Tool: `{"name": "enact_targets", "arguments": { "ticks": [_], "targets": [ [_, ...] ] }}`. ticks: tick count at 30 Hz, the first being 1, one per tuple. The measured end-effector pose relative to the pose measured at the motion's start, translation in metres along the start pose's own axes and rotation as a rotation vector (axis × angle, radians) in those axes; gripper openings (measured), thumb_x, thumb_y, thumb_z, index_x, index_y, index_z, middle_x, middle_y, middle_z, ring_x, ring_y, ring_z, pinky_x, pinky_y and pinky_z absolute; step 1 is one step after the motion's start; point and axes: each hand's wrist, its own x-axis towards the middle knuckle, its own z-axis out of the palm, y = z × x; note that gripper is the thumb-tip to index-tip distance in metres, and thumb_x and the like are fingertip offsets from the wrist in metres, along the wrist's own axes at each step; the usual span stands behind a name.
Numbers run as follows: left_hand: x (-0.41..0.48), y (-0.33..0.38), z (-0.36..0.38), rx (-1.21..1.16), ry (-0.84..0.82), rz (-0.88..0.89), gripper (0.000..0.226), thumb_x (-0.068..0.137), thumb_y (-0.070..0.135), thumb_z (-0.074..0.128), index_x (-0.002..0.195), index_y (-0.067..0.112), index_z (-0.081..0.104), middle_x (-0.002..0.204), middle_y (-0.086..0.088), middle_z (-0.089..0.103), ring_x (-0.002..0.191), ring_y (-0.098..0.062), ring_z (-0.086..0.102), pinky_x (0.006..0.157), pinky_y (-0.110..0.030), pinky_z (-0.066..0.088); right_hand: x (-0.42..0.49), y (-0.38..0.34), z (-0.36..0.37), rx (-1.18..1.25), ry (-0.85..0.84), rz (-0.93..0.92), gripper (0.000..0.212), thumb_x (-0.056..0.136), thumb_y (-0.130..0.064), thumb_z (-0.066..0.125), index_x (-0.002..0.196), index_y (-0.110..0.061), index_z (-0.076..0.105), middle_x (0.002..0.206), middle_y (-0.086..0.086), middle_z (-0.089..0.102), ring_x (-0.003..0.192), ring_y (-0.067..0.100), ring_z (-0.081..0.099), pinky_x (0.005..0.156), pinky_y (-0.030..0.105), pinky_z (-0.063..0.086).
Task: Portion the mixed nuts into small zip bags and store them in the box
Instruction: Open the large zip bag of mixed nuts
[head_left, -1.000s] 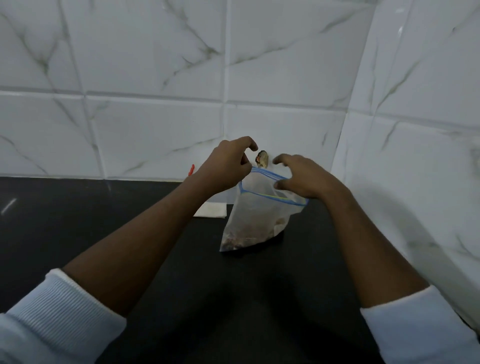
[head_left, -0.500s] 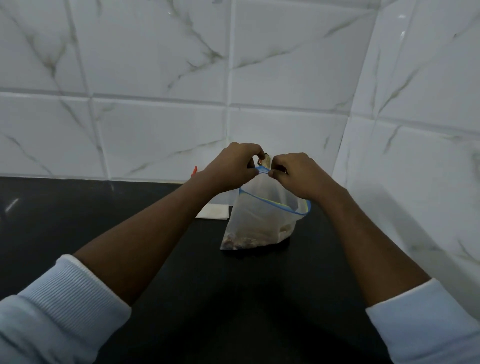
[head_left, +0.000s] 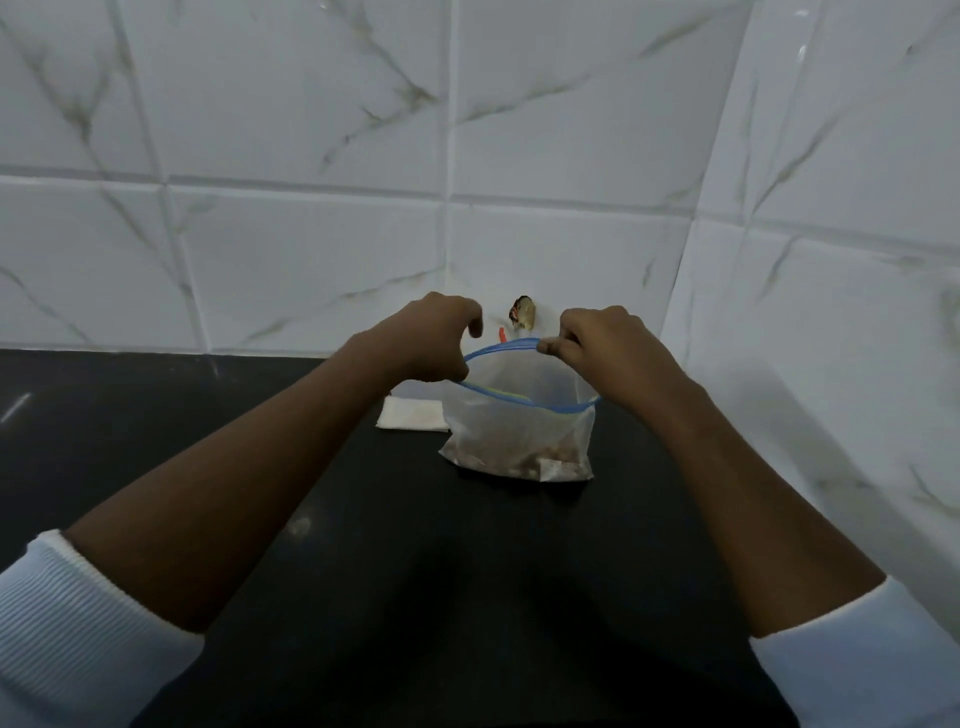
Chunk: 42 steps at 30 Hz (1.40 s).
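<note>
On black counter (head_left: 311, 467), near tiled corner: zip bag (head_left: 514, 431), upright, mouth open, nuts (head_left: 514, 454) at bottom. Right hand (head_left: 602, 348) pinches far rim; left hand (head_left: 426, 343) curled at left rim, grip unclear. Sealing likely due: align tracks, press end to end.

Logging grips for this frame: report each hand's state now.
Left hand: curled at the zip bag rim's left end; grip hidden, cannot tell.
Right hand: closed, pinching the bag's far rim.

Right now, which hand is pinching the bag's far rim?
The right hand: it pinches the blue far rim of the bag. The left hand is curled beside the left rim; whether it grips there is unclear.
</note>
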Motion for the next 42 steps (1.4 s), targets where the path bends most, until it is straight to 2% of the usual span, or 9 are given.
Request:
{"name": "enact_targets", "arguments": {
  "ticks": [5, 9, 13, 16, 20, 25, 29, 35, 42],
  "targets": [
    [-0.022, -0.008, 0.004, -0.100, 0.088, -0.104, 0.025, 0.081, 0.009, 0.072, 0.104, 0.014, 0.064, 0.082, -0.001, 0.064, 0.069, -0.019, 0.069, 0.062, -0.030, 0.056, -0.025, -0.005, -0.007, -0.140, -0.095, 0.008, 0.045, 0.091, -0.059, 0.067, 0.081, -0.019, 0.049, 0.080, 0.003, 0.060, 0.075, 0.024, 0.058, 0.062, 0.035, 0.042],
    [-0.034, -0.012, 0.016, -0.547, 0.188, -0.247, 0.021, 0.079, 0.000, 0.074, 0.095, 0.011, 0.067, 0.084, -0.011, 0.073, 0.064, -0.019, 0.075, 0.068, -0.036, 0.064, -0.046, -0.011, -0.021, -0.152, -0.246, 0.154, 0.035, 0.092, -0.043, 0.073, 0.088, -0.015, 0.054, 0.092, 0.006, 0.064, 0.078, 0.024, 0.063, 0.068, 0.036, 0.047],
    [-0.041, -0.002, 0.033, -1.051, 0.271, -0.353, 0.034, 0.076, -0.013, 0.075, 0.105, 0.002, 0.064, 0.091, -0.026, 0.072, 0.072, -0.031, 0.076, 0.073, -0.043, 0.065, -0.063, -0.016, -0.015, 0.406, -0.058, 0.239, 0.009, 0.089, -0.012, 0.075, 0.089, -0.013, 0.067, 0.074, 0.002, 0.069, 0.055, 0.014, 0.072, 0.063, 0.034, 0.062],
    [-0.042, 0.012, 0.047, -1.299, 0.311, -0.400, 0.043, 0.079, -0.017, 0.073, 0.115, 0.001, 0.058, 0.094, -0.028, 0.070, 0.073, -0.031, 0.076, 0.068, -0.040, 0.064, -0.072, -0.021, 0.015, 0.714, 0.049, 0.309, 0.009, 0.090, -0.007, 0.073, 0.088, -0.016, 0.072, 0.066, -0.002, 0.071, 0.062, 0.014, 0.074, 0.066, 0.035, 0.064],
    [-0.038, 0.024, 0.065, -1.526, 0.274, -0.474, 0.046, 0.086, -0.014, 0.070, 0.125, 0.004, 0.053, 0.102, -0.024, 0.070, 0.076, -0.028, 0.075, 0.066, -0.037, 0.063, -0.071, -0.029, 0.045, 1.094, 0.175, 0.512, 0.010, 0.091, -0.003, 0.073, 0.096, -0.011, 0.072, 0.084, 0.007, 0.077, 0.076, 0.023, 0.076, 0.065, 0.034, 0.062],
    [-0.026, 0.023, 0.071, -1.822, 0.131, -0.570, 0.029, 0.097, -0.005, 0.058, 0.125, 0.004, 0.056, 0.092, -0.011, 0.066, 0.074, -0.017, 0.064, 0.059, -0.028, 0.060, -0.058, -0.030, 0.044, 1.775, 0.175, 0.794, 0.024, 0.093, 0.012, 0.061, 0.102, -0.009, 0.056, 0.090, 0.016, 0.069, 0.076, 0.023, 0.069, 0.073, 0.039, 0.062],
    [-0.024, 0.004, 0.067, -1.990, 0.051, -0.671, 0.014, 0.100, -0.004, 0.052, 0.109, -0.008, 0.062, 0.104, -0.019, 0.066, 0.086, -0.024, 0.068, 0.078, -0.035, 0.060, -0.051, -0.013, 0.039, 2.185, 0.116, 0.992, 0.015, 0.100, 0.008, 0.048, 0.096, 0.001, 0.060, 0.082, 0.018, 0.071, 0.077, 0.026, 0.070, 0.060, 0.039, 0.064],
    [-0.031, -0.010, 0.064, -2.197, 0.006, -0.697, 0.016, 0.101, 0.001, 0.049, 0.093, -0.008, 0.060, 0.061, -0.013, 0.065, 0.043, -0.016, 0.062, 0.044, -0.024, 0.055, -0.055, 0.001, 0.034, 2.253, 0.211, 1.047, 0.020, 0.098, 0.009, 0.040, 0.107, 0.007, 0.059, 0.102, 0.024, 0.064, 0.092, 0.035, 0.065, 0.084, 0.045, 0.055],
    [-0.021, -0.022, 0.067, -2.284, 0.027, -0.651, 0.037, 0.090, 0.015, 0.060, 0.123, -0.003, 0.060, 0.083, -0.016, 0.070, 0.064, -0.025, 0.068, 0.086, -0.030, 0.053, -0.039, 0.017, 0.033, 2.175, 0.141, 0.929, 0.005, 0.095, -0.001, 0.053, 0.099, -0.003, 0.057, 0.100, 0.016, 0.064, 0.095, 0.034, 0.067, 0.073, 0.057, 0.053]
  ]
}}
